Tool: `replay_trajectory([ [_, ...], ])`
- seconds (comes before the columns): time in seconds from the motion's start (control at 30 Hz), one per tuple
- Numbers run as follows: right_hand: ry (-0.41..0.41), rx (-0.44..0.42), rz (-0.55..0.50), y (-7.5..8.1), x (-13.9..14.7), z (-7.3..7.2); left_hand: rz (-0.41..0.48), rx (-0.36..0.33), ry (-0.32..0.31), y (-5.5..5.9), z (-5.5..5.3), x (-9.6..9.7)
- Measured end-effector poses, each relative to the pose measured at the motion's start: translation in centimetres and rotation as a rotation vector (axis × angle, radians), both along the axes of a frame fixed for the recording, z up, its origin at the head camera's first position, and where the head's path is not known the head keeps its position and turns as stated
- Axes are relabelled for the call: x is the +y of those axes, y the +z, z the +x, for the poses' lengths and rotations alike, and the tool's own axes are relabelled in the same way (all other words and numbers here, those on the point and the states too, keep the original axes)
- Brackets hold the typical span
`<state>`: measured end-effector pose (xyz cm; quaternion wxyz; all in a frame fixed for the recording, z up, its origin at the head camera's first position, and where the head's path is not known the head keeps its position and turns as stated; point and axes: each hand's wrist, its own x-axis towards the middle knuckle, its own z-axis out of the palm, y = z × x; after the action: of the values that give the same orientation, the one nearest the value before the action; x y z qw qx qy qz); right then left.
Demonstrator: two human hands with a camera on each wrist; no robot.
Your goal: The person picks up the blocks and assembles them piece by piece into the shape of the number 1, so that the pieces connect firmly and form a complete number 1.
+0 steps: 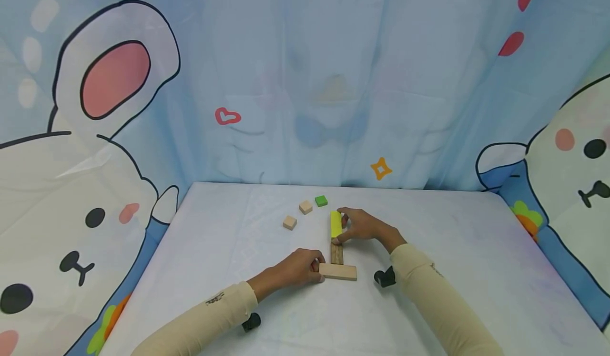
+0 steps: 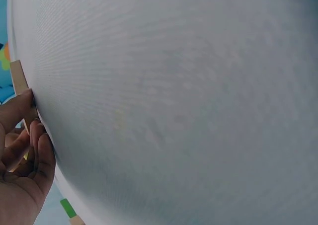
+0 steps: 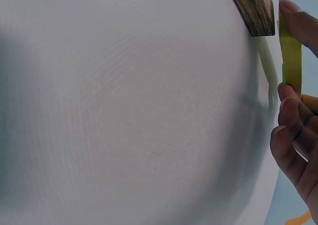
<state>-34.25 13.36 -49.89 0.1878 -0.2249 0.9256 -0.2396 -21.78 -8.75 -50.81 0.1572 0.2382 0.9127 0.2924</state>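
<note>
A yellow block [image 1: 335, 222] is pinched lengthwise between the thumb and fingers of my right hand [image 1: 363, 225]. In the right wrist view the yellow block [image 3: 292, 61] appears raised off the cloth, beyond the end of a dark-grained wooden block [image 3: 256, 11]. Seen from the head, that brown block [image 1: 337, 254] runs from near the yellow block down to a pale wooden plank [image 1: 340, 272] lying crosswise. My left hand [image 1: 299, 267] grips the plank's left end. In the left wrist view, thumb and fingers close on the plank [image 2: 19, 78].
Two small pale wooden cubes [image 1: 289, 222] and a small green block [image 1: 321, 201] sit farther back, left of the yellow block. White cloth [image 1: 229, 223] covers the table, and a printed curtain [image 1: 286, 80] hangs behind it. Black wrist devices [image 1: 385, 277] show under both sleeves.
</note>
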Motion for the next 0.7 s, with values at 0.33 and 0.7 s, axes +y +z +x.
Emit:
replay_trajectory([
  [0.33, 0.008, -0.009, 0.018, -0.08, -0.23, 0.08, 0.012, 0.004, -0.001, 0.07, 0.10, -0.06],
  [0.7, 0.010, -0.005, 0.027, -0.39, -0.21, -0.08, 0.011, 0.006, -0.002, -0.04, 0.02, -0.09],
])
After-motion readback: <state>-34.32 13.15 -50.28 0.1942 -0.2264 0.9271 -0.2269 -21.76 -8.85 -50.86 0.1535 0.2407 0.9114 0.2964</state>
